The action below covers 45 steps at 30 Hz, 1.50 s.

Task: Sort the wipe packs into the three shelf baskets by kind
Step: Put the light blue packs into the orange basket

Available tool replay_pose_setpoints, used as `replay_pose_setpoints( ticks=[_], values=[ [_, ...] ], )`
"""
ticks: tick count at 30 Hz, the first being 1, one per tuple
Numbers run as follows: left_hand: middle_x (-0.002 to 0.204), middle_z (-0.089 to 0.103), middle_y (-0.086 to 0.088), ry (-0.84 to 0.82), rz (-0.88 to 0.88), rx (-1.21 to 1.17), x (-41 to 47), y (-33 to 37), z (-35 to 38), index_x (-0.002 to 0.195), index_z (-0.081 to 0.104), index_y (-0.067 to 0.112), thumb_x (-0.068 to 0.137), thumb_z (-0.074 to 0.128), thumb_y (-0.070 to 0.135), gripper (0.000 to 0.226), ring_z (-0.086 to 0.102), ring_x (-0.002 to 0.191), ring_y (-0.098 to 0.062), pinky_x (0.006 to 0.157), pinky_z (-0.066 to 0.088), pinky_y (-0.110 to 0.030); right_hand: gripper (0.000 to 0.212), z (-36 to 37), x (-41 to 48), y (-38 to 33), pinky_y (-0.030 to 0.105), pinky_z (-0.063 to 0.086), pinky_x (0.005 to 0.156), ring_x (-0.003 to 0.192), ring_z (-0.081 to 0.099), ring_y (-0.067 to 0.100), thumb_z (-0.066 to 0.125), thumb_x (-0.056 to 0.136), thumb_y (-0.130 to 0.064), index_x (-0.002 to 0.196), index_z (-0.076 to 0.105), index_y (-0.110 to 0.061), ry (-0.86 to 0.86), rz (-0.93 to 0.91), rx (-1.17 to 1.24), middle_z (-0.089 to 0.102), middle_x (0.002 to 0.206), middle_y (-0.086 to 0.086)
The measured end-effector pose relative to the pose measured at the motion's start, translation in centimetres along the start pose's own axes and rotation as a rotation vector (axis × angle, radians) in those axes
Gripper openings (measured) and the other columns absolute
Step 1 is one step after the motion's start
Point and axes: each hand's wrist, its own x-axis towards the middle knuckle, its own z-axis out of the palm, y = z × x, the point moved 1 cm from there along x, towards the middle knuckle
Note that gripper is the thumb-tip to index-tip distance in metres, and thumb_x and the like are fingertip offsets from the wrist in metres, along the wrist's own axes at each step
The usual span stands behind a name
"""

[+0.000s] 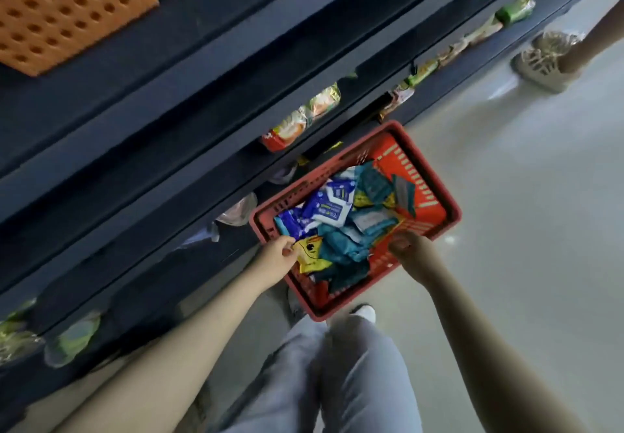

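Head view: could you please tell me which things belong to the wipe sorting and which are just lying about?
Job: red basket; its yellow pack, blue-and-white packs, teal packs; left hand pinching the yellow pack; right hand holding the basket's rim; orange basket above.
Lying about: snack packets on the shelves; another person's shoe.

The person wears loose light grey trousers [337,382] and a shoe [365,312] with a white toe.

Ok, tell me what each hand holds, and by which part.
The left hand pinches the yellow wipe pack by its left edge. The right hand appears to grip the red basket by its side rim.
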Motion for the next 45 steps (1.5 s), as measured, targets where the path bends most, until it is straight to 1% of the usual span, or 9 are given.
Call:
replay_pose_setpoints(
  ticks=[6,11,16,20,28,31,37,41,45],
  values=[
    [0.108,0.069,-0.004,0.232,-0.118,0.238,6.2,-2.4,4.4,0.115,0.062,0.024,0.093,0.053,0.031,0.026,0.063,0.099,-0.028,0.075,0.051,-0.035,0.037,6.1,9.3,3.5,0.039,0.049,0.09,0.109,0.06,0.034,0.061,0.09,-0.025,0.124,0.061,-0.01,-0.092,0.059,-0.032,0.064,0.121,0.014],
    [0.144,0.047,-0.005,0.017,-0.067,-0.083,9.8,-1.7,7.8,0.141,0.043,0.015,0.094,0.057,0.023,0.05,0.047,0.129,-0.021,0.106,0.037,-0.031,0.054,8.5,14.2,4.9,0.027,0.044,0.058,0.09,0.06,0.023,0.059,0.092,-0.036,0.141,0.041,-0.019,-0.069,0.161,0.072,0.058,0.128,0.013],
    [0.145,0.043,-0.011,0.038,-0.242,-0.176,13.5,-2.9,9.4,0.142,0.04,0.014,0.092,0.06,0.027,0.056,0.047,0.127,-0.029,0.106,0.04,-0.043,0.065,9.7,16.6,6.1,0.028,0.044,0.07,0.112,0.055,0.027,0.062,0.09,-0.042,0.144,0.035,-0.018,0.004,0.343,0.311,0.047,0.142,0.014],
    [0.137,0.045,-0.016,0.102,-0.246,-0.048,15.1,-3.3,9.7,0.134,0.047,0.01,0.09,0.063,0.025,0.049,0.049,0.123,-0.03,0.104,0.041,-0.039,0.057,10.1,17.6,7.0,0.018,0.036,0.051,0.087,0.052,0.013,0.066,0.088,-0.038,0.138,0.044,-0.019,0.043,0.41,0.458,0.051,0.137,0.008],
    [0.125,0.058,-0.014,-0.056,-0.334,0.078,15.6,-3.4,9.6,0.121,0.053,0.007,0.086,0.07,0.023,0.042,0.057,0.113,-0.029,0.093,0.048,-0.036,0.041,10.2,18.6,7.0,0.024,0.045,0.062,0.075,0.056,0.013,0.08,0.076,-0.027,0.108,0.058,-0.014,0.179,0.67,0.802,0.059,0.091,-0.003],
    [0.126,0.059,-0.014,-0.033,-0.339,-0.026,15.3,-3.0,9.5,0.125,0.056,0.003,0.09,0.065,0.016,0.039,0.057,0.112,-0.027,0.085,0.042,-0.028,0.044,10.1,18.5,7.0,0.031,0.055,0.074,0.083,0.062,0.017,0.081,0.075,-0.02,0.108,0.052,-0.015,0.23,0.706,0.871,0.06,0.1,0.0],
    [0.104,0.066,-0.011,0.136,-0.313,-0.103,10.8,-1.4,8.1,0.104,0.064,0.005,0.094,0.058,0.013,0.015,0.061,0.096,-0.029,0.072,0.04,-0.026,0.048,7.9,14.6,5.9,0.039,0.06,0.077,0.087,0.069,0.019,0.082,0.073,-0.021,0.11,0.051,-0.021,0.35,0.539,0.83,0.066,0.103,0.002],
    [0.101,0.064,-0.003,0.258,-0.265,-0.138,5.4,0.7,4.9,0.107,0.062,0.01,0.095,0.056,0.016,0.014,0.056,0.083,-0.02,0.061,0.036,-0.025,0.036,4.4,10.7,2.0,0.02,0.056,0.06,0.076,0.069,0.013,0.076,0.081,-0.015,0.112,0.058,-0.007,0.208,0.457,1.111,0.069,0.101,0.01],
    [0.097,0.062,-0.005,0.415,-0.256,-0.345,-2.1,4.4,-1.0,0.1,0.055,0.018,0.097,0.05,0.017,0.006,0.05,0.072,-0.017,0.058,0.033,-0.029,0.023,-2.2,5.0,-5.6,0.019,0.042,0.044,0.049,0.051,0.006,0.066,0.09,-0.016,0.109,0.054,-0.019,0.0,0.258,1.215,0.057,0.076,0.002]
  ],
)
